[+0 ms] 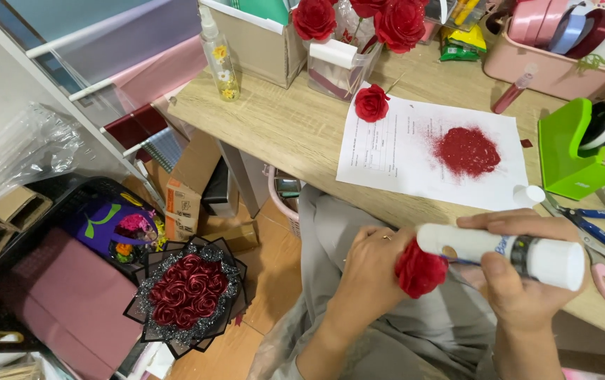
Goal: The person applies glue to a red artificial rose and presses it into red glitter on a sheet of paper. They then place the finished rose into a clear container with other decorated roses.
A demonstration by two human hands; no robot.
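The left hand (369,271) closes its fingers around a red ribbon rose (420,270), while the right hand (510,278) grips a white glue bottle (499,251) whose tip touches it.

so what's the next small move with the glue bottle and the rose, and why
Probably squeeze the glue bottle gently over the red rose. The right hand holds the bottle sideways with its tip at the petals, its cap already off on the table, while the left hand grips the rose. A pile of red glitter waits on the paper.
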